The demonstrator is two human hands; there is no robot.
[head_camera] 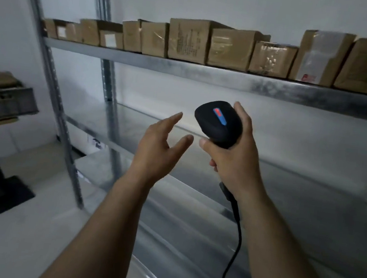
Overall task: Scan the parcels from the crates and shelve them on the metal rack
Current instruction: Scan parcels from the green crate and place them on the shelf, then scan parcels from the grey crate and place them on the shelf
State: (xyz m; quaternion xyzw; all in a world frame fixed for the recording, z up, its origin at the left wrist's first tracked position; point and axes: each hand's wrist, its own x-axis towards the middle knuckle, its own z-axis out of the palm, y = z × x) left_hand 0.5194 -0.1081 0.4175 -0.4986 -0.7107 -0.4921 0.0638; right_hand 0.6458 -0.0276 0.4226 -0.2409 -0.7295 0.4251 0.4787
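While the right hand (233, 161) grips a black barcode scanner (218, 122) by its handle, the left hand (160, 145) hovers beside it, fingers spread and holding nothing; beyond, cardboard parcels (188, 39) line the upper shelf of the metal rack (209, 74).

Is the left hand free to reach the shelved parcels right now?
Probably yes: the left hand is open and empty, and nothing stands between it and the parcels above.
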